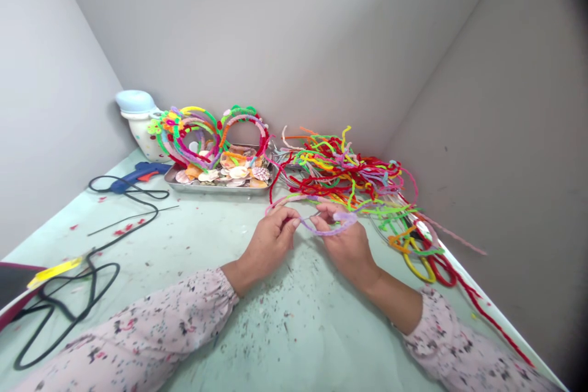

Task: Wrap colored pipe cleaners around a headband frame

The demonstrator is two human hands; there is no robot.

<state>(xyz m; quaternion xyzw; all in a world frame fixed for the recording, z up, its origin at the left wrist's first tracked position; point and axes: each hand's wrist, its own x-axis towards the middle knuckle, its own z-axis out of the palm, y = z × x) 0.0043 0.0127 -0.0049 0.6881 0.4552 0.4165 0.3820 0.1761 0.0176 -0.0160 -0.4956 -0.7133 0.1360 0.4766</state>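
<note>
My left hand (pixel 271 245) and my right hand (pixel 346 242) hover close together over the pale green table. Between them, both pinch a lilac pipe cleaner (pixel 321 228), bent into a long curved loop. Its far arc runs toward the heap of loose pipe cleaners (pixel 340 174) in red, green, yellow and orange, just beyond my fingers. Thicker lilac fuzz sits by my right fingertips. Several finished pipe-cleaner headbands (pixel 206 135) stand further back.
A metal tray (pixel 215 188) of seashells stands behind my hands, with a blue glue gun (pixel 138 176) to its left. Its black cord (pixel 92 269) loops toward the near left. A white jar (pixel 140 128) stands in the corner. Grey walls bound the table's back and sides.
</note>
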